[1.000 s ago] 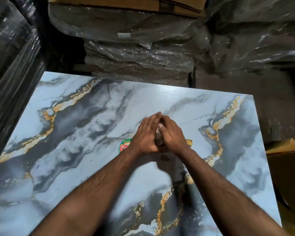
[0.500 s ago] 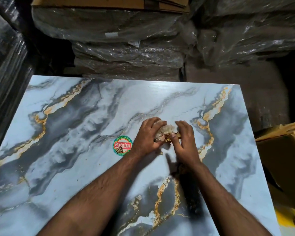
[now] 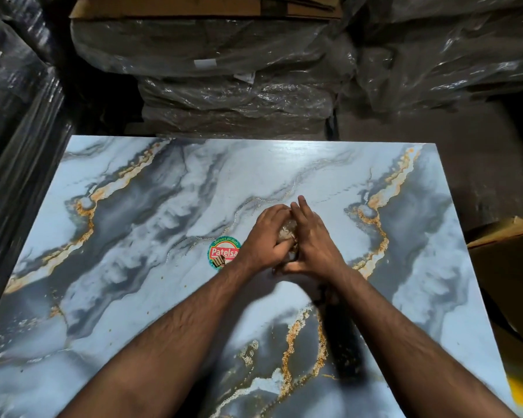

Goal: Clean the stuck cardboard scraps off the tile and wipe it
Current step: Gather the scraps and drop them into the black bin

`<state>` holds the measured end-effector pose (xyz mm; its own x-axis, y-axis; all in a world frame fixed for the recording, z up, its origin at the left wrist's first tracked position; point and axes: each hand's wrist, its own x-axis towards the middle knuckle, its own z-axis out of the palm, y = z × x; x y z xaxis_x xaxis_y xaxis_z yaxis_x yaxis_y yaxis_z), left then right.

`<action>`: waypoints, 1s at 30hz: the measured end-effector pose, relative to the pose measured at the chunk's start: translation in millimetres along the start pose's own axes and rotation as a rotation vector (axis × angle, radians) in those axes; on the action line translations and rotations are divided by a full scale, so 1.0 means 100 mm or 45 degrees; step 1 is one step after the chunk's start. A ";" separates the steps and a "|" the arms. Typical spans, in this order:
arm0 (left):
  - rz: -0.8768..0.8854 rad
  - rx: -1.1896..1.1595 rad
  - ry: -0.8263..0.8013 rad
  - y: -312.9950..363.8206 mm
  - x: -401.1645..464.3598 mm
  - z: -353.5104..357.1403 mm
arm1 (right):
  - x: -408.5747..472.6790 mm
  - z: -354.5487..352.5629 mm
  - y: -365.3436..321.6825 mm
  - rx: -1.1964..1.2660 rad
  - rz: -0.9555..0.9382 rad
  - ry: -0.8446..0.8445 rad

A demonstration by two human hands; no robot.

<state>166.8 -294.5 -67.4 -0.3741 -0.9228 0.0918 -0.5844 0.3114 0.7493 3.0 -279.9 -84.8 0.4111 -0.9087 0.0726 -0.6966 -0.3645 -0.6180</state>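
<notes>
A crumpled, pale wad [image 3: 287, 231], perhaps cloth or gathered cardboard scraps, is held near the middle of the marble-patterned tile [image 3: 139, 224], pressed between two hands just right of a round brand sticker [image 3: 222, 251]. The left hand [image 3: 267, 236] is curled round the wad from its left side, fingers bent over it; the right hand [image 3: 313, 239] is laid against the other side with its fingers held straight and pointing away from the body, so the wad is pressed rather than clasped on that side. What lies under the palms cannot be seen, so any scrap left stuck there cannot be judged. Small brown specks [image 3: 111, 330] are scattered on the tile's nearer left part, which suggests the cleaning is unfinished. Grit dragged beneath the wad could scratch the glossy surface, and the sticker could be lifted by a careless stroke. Hard pressure toward an edge could shift the tile, though its support is hidden. Plastic-wrapped stacks [image 3: 233, 95] are piled beyond it, and a cardboard box [image 3: 507, 267] stands to the right.
</notes>
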 end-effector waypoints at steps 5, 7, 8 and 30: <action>-0.084 -0.204 0.202 0.09 -0.04 0.08 | 0.12 0.11 -0.08 -0.024 0.027 0.145; -0.337 -0.361 0.273 0.13 -0.05 0.08 | 0.16 0.19 -0.14 -0.016 0.068 0.179; -0.451 -0.410 0.273 0.14 -0.06 0.07 | 0.17 0.22 -0.19 -0.032 0.081 0.196; -0.609 0.142 0.200 0.00 -0.04 -0.10 | 0.52 0.45 -0.62 -0.080 0.163 0.535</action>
<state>175.6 -293.5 -60.8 0.0614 -0.9882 -0.1404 -0.7404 -0.1394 0.6576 94.2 -295.0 -77.8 0.0538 -0.9464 0.3184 -0.7662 -0.2436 -0.5946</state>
